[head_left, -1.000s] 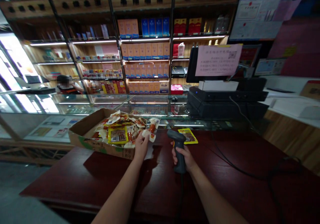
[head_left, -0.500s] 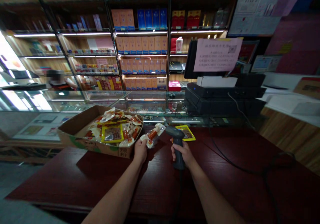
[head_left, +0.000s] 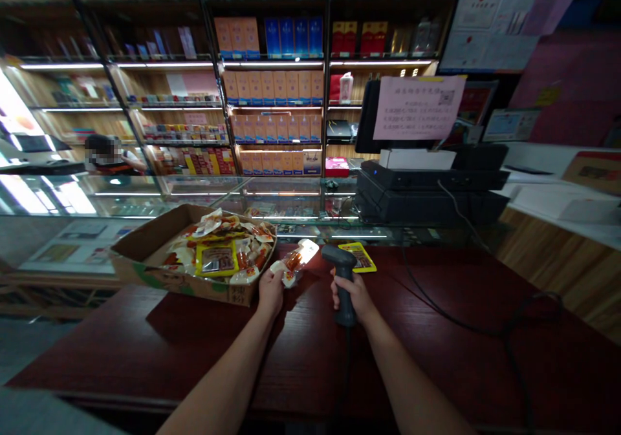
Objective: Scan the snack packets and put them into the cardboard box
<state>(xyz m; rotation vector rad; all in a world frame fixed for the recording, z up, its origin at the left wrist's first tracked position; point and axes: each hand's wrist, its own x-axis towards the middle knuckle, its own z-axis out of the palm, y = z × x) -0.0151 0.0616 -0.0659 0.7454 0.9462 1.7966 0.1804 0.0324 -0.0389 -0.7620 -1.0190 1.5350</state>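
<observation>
My left hand (head_left: 270, 293) grips a clear plastic packet of sausage snack (head_left: 294, 264) at its lower end, and the packet tilts toward the right. My right hand (head_left: 350, 296) is closed around the grip of a grey handheld barcode scanner (head_left: 344, 293). The scanner's head points left, close to the packet but apart from it. Just beyond the scanner, a yellow snack packet (head_left: 358, 257) lies flat on the dark red wooden counter (head_left: 116, 338). To the left of my left hand stands an open cardboard box (head_left: 140, 260), heaped with similar snack packets (head_left: 216, 254).
A black cable (head_left: 466, 315) runs across the counter. A black till stack (head_left: 431, 192) stands at the right, beyond a glass display case (head_left: 291, 205). Shelves of boxed goods (head_left: 272, 89) fill the back wall, and a person (head_left: 109, 160) stands at the far left.
My left hand has lowered the clear packet and tilted it from upright toward the scanner. The view has shifted slightly. My right hand holds the scanner much as before.
</observation>
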